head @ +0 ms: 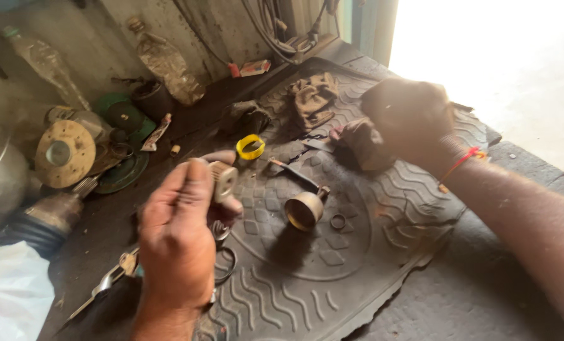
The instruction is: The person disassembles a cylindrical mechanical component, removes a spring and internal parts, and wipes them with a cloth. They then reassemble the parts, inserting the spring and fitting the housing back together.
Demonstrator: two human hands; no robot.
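Nearest the camera, the left hand (178, 237) is raised with its back to the lens, thumb and fingers pinching a small pale ribbed metal part (223, 180) at its upper edge. Just under that hand a thin black rubber ring (226, 266) lies on the edge of the dark patterned rubber mat (307, 278), and a metal key-like tool (108, 284) rests to the left beside a white plastic bag (10, 293). A little farther on, near the middle of the mat, a brass-coloured cup-shaped part (305, 209) lies on its side with its open mouth towards the camera, a small dark ring (337, 221) just beside it. Beyond that, a yellow ring (250, 146) stands on the mat's far left part. The right hand (408, 120) comes in from the right, a red thread at the wrist, clenched over a dark rag (364, 145) that hangs down to the mat. At the left a round rusty disc (65, 153) leans by green plates (124, 120). Farthest back, a crumpled brown cloth (312, 98) lies on the mat and two dusty plastic bottles (167, 63) lean on the grimy wall (92, 38)
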